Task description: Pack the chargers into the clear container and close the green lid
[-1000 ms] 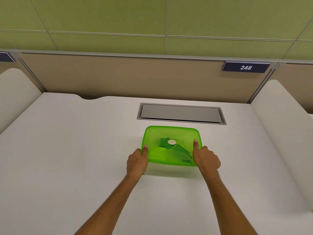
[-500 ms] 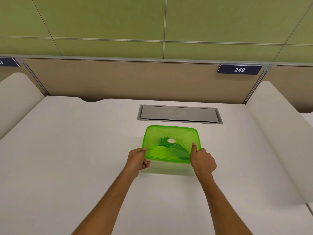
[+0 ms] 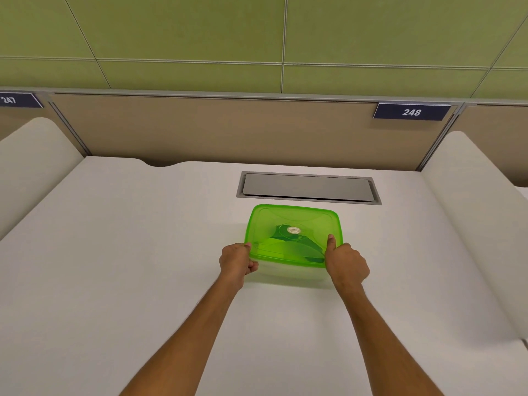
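A translucent green lid (image 3: 293, 221) with a small round label lies on top of the clear container (image 3: 288, 271), whose near wall shows faintly below the lid. Dark shapes of the chargers (image 3: 303, 247) show through the lid. My left hand (image 3: 235, 262) grips the lid's near-left corner, thumb on top and fingers curled under the rim. My right hand (image 3: 345, 260) holds the near-right corner with its thumb pressed flat on the lid.
The container stands on a white desk (image 3: 128, 267), just in front of a grey metal cable hatch (image 3: 308, 187). A tan partition (image 3: 214, 130) with a sign reading 248 closes the back. White rounded dividers (image 3: 471, 210) flank both sides.
My left hand has slid from the lid's left edge down to its near-left corner and curled its fingers under. The right thumb has shifted slightly along the lid. The camera has tilted a little.
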